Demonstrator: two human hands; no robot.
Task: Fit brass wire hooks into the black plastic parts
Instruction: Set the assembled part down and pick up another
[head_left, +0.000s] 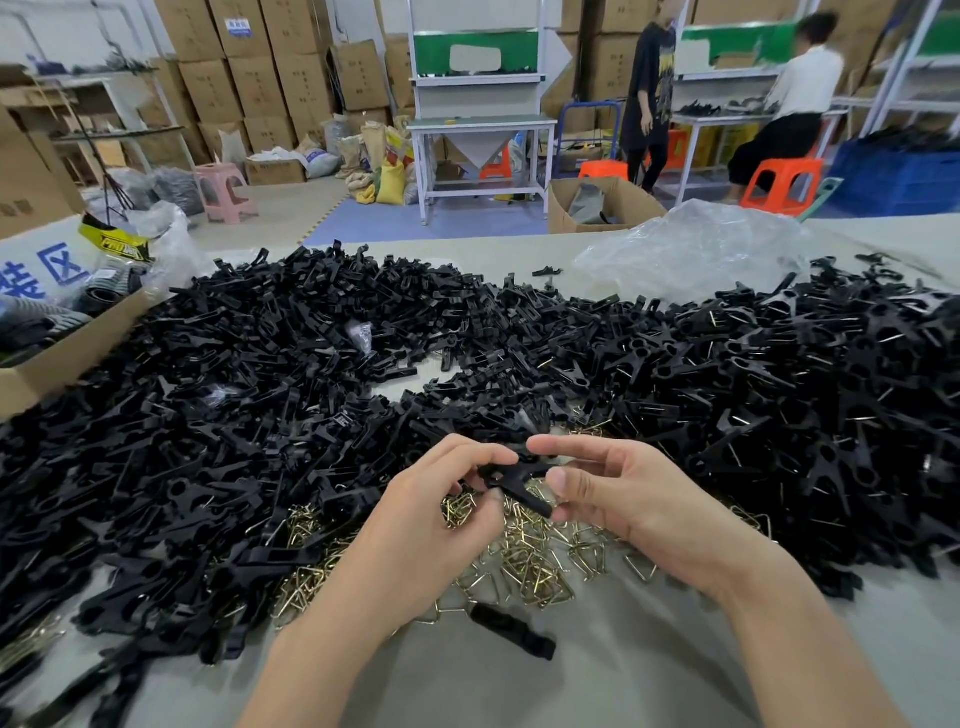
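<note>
1. Two bare arms reach in from the bottom edge over a flat grey table (597, 675).
2. The left hand (436, 504) and the right hand (628, 499) meet in the middle, just above the table. Both pinch one small black plastic part (519, 480) with curled fingers and thumbs. It is hard to tell if a hook sits in it.
3. Right under the hands lies a heap of shiny bent brass wire hooks (535, 564).
4. One long black plastic strip (511, 629) lies alone on the table, beside the hooks and closer to the camera.
5. A big pile of loose black plastic parts (234, 395) covers the left and middle of the table. On the right is a second black pile (805, 395) with thin wires poking out of the parts.
6. A brown cardboard box (67, 353) sits at the left edge, touching the big pile.
7. Behind the box is a white sheet (47, 270) with big blue Chinese signs, "装区". The first sign is partly cut off.
8. A yellow and black packet (117, 241) next to it has letters that start "PRO". The rest is too blurry to read.
9. A crumpled clear plastic bag (696, 249) lies behind the right pile.
10. Far back stand tall stacks of brown boxes (249, 67). One has a blue label, too small to read. A pink stool (226, 189), orange stools (779, 187) and two people at white benches are there too.
</note>
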